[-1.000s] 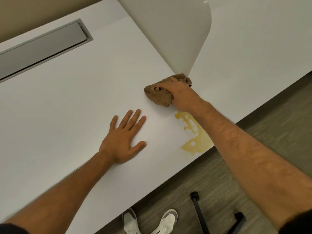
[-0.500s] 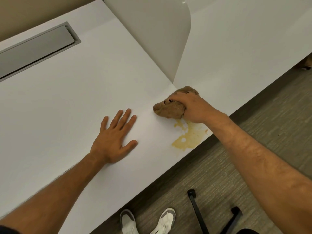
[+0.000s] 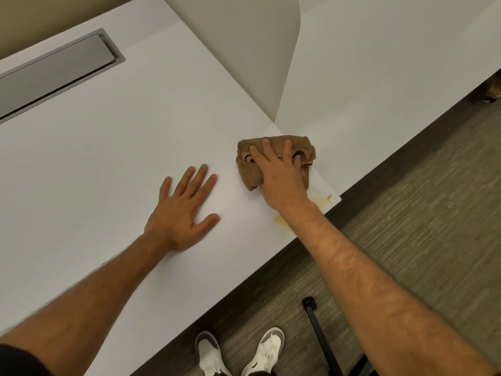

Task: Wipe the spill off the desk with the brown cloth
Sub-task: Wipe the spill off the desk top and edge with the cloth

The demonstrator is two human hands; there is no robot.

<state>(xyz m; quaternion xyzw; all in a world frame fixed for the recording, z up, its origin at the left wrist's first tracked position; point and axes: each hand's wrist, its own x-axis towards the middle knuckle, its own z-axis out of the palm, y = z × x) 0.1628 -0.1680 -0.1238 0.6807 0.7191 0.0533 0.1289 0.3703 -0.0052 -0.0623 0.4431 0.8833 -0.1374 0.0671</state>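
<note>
The brown cloth [image 3: 273, 147] lies bunched on the white desk [image 3: 108, 158] near its front edge. My right hand [image 3: 279, 175] presses down on the cloth with spread, mostly straight fingers; its thumb is hidden. A thin yellow-brown spill [image 3: 322, 198] shows as smears just right of my wrist, with another patch [image 3: 279, 219] at the desk edge below the wrist. The part under the cloth and hand is hidden. My left hand [image 3: 184, 210] rests flat on the desk, left of the cloth, with its fingers spread.
An upright beige divider panel [image 3: 244, 50] stands just behind the cloth. A grey recessed cable lid [image 3: 54, 66] sits at the far left. Below the desk edge are grey carpet, my white shoes [image 3: 211, 354] and a black chair leg [image 3: 320, 335].
My right hand has pulled the cloth over the spill toward the desk edge and flattened its fingers on it. Much less of the spill shows. My left hand has stayed put.
</note>
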